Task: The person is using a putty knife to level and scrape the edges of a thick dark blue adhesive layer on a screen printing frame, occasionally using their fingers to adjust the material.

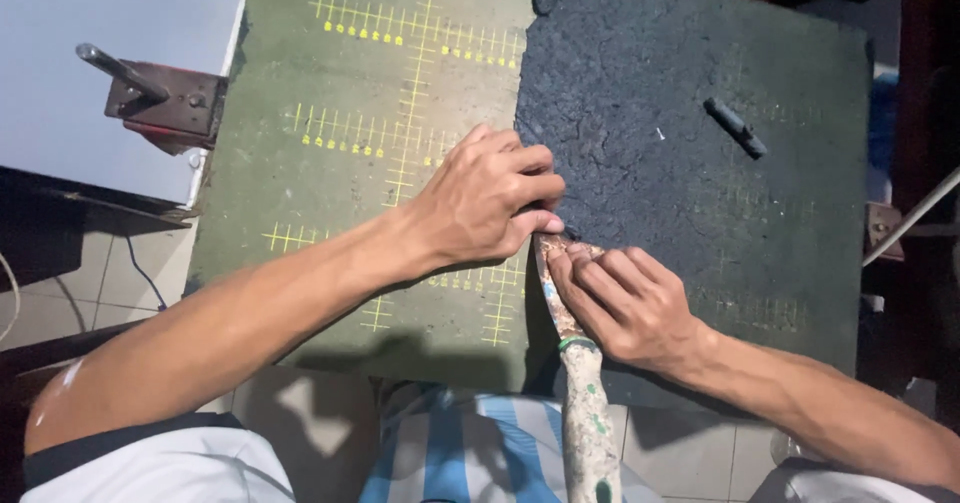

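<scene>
Two hands meet at the top of a paint-spattered tool (578,363): the left hand (485,203) curls shut, its fingertips pressing where the tool's upper end meets a dark rough sheet (690,163), while the right hand (625,303) lies closed over the shaft. Under the sheet lies a green cutting mat (370,113); a small dark cylinder (735,128) rests well apart.

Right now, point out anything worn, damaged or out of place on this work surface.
The dark sheet is cracked and crumbly, with pale specks. The green cutting mat is grimy and faded. The tool handle under both hands is caked in paint. A small dark cylinder lies loose on the sheet.
</scene>
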